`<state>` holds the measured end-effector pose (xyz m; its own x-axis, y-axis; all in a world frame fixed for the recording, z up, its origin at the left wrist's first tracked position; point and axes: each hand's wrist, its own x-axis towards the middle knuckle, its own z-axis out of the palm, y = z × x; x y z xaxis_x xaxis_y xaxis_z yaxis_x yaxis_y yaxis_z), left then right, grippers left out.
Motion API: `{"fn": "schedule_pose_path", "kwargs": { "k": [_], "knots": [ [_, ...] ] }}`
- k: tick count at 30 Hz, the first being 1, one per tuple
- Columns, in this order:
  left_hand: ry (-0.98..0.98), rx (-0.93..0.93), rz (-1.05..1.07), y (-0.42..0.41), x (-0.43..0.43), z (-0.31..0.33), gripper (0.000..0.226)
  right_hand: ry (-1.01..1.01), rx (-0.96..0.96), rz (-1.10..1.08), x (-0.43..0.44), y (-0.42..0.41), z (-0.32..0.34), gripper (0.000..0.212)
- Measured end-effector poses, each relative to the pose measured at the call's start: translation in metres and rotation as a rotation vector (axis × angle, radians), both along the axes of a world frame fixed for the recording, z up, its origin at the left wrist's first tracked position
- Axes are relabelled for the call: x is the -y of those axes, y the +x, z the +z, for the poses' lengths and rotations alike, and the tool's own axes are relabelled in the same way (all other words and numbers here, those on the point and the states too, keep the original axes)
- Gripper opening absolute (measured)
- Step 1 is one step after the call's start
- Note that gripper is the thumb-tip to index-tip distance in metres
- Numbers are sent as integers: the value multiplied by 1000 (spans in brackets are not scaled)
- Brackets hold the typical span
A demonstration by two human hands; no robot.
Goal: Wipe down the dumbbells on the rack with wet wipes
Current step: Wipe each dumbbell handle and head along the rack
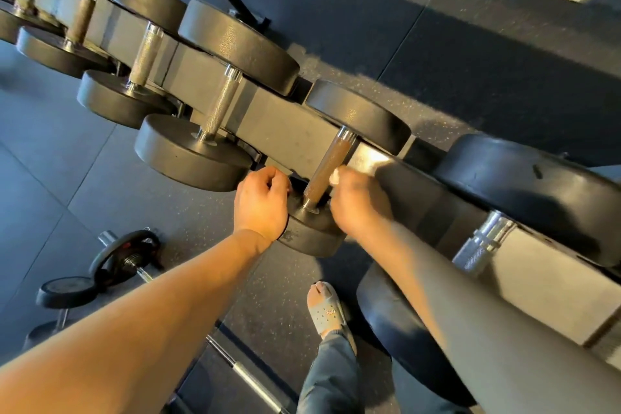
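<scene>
Dumbbell (331, 158) lay across rack (279, 131), heads overhanging both edges. Right hand (359, 202) pinched white wipe (335, 176) against its brown handle. Left hand (260, 202) curled round near head's rim. Bigger dumbbell (537, 195) close right; neighbour dumbbell (191, 151) just left. Barbell (127, 255), sandalled foot (327, 311) on floor below.

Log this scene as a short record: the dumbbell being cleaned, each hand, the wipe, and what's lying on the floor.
dumbbell: on rack, brownish handle
left hand: grips the nearer head at its rim
right hand: pinches the wipe
wipe: white, bunched, at the handle's right side; contact unclear
floor: loaded bar, lower left
</scene>
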<state>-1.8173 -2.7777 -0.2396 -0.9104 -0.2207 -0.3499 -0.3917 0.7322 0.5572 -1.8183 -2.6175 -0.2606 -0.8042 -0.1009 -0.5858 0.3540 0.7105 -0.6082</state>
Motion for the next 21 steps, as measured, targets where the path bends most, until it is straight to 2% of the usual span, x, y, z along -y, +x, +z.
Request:
{"fn": "schedule_pose_path", "kwargs": {
  "k": [3, 5, 6, 8, 10, 13, 16, 18, 21],
  "knots": [
    [7, 12, 2, 1, -2, 3, 34, 134, -56, 315, 7, 20, 10, 23],
    [12, 16, 8, 0, -2, 4, 33, 131, -51, 408, 0, 15, 11, 20],
    [18, 17, 9, 1, -2, 4, 33, 111, -34, 374, -3, 11, 13, 20],
    [33, 18, 11, 0, 0, 3, 33, 60, -8, 155, -9, 1, 16, 25],
    [44, 19, 8, 0, 1, 2, 39, 86, -61, 19, -8, -4, 17, 28],
    [60, 29, 7, -1, 5, -3, 42, 140, -139, 61, 8, 4, 22, 36],
    [77, 27, -12, 0, 8, -9, 34, 186, -92, 250, 22, 11, 33, 25],
    [84, 39, -45, -1, 9, -7, 30, 115, -8, 171, 27, 6, 42, 20],
    [160, 104, -67, -6, 13, 2, 28, 5, 26, -111, 33, 3, 53, 20]
  ]
}}
